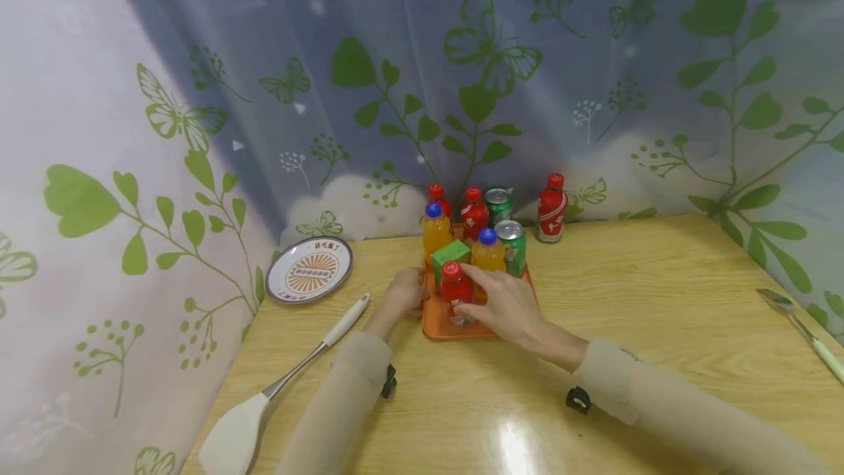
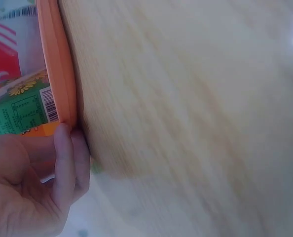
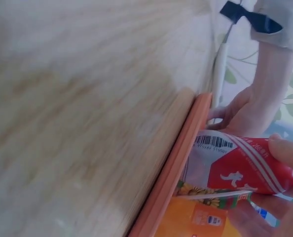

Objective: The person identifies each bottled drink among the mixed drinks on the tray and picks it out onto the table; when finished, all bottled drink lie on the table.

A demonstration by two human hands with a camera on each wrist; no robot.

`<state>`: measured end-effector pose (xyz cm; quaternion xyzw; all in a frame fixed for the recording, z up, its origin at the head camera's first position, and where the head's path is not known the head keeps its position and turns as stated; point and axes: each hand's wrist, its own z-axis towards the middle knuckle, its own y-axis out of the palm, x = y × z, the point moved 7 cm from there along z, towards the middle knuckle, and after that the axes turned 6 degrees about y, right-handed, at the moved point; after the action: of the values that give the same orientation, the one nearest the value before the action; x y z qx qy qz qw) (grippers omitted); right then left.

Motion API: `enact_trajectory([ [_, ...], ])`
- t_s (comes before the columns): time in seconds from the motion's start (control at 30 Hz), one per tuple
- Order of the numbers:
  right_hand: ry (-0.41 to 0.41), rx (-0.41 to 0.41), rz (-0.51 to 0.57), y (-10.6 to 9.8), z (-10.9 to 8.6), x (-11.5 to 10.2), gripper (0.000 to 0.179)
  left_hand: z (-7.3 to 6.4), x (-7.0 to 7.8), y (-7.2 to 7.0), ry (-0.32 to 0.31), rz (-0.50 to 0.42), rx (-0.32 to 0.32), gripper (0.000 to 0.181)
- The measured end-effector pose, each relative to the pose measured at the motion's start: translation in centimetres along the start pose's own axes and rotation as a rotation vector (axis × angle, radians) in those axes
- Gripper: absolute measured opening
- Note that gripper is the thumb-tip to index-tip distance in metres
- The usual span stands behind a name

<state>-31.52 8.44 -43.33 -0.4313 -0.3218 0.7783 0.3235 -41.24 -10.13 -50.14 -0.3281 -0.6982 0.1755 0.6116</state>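
Note:
An orange tray [image 1: 438, 328] holds several drinks. At its left edge my left hand [image 1: 404, 293] pinches the rim, and the left wrist view shows thumb and fingers at the tray wall [image 2: 62, 74]. My right hand [image 1: 504, 306] grips a red bottle [image 1: 455, 286] at the tray's front, fingers round its upper part; the label [image 3: 230, 168] faces the right wrist camera. Behind it are a green carton [image 1: 450, 253], an orange-juice bottle with a blue cap [image 1: 488, 251] and another one [image 1: 436, 233]. A green can [image 1: 513, 244] stands at the tray's right side.
More red bottles [image 1: 473, 215] and a second green can [image 1: 499, 204] stand at the back. One red bottle [image 1: 552, 207] is right of the tray, by the curtain. A plate [image 1: 280, 277], a white spatula [image 1: 234, 431] and a fork-like utensil [image 1: 801, 325] lie on the table.

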Motion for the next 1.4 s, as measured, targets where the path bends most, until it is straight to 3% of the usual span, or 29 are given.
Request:
enact_trajectory([
  [0.33,0.102,-0.060,0.237,-1.9,0.0,-0.2,0.073,0.4,0.3,-0.3,-0.010,0.004,-0.020,0.065],
  [0.57,0.205,-0.132,0.484,-2.7,0.0,0.6,0.072,0.4,0.2,-0.2,-0.001,0.052,0.000,0.066],
  [1.0,0.240,-0.148,0.647,-4.4,-0.1,1.1,0.074,0.2,0.1,-0.2,-0.010,0.078,0.006,0.065],
  [1.23,0.272,-0.253,0.791,-5.3,0.1,2.2,0.077,0.3,-0.1,-0.1,-0.016,0.065,0.008,0.066],
  [1.4,0.264,-0.302,0.842,-7.0,0.7,3.3,0.078,0.2,-0.2,-0.1,-0.021,0.042,0.006,0.067],
])
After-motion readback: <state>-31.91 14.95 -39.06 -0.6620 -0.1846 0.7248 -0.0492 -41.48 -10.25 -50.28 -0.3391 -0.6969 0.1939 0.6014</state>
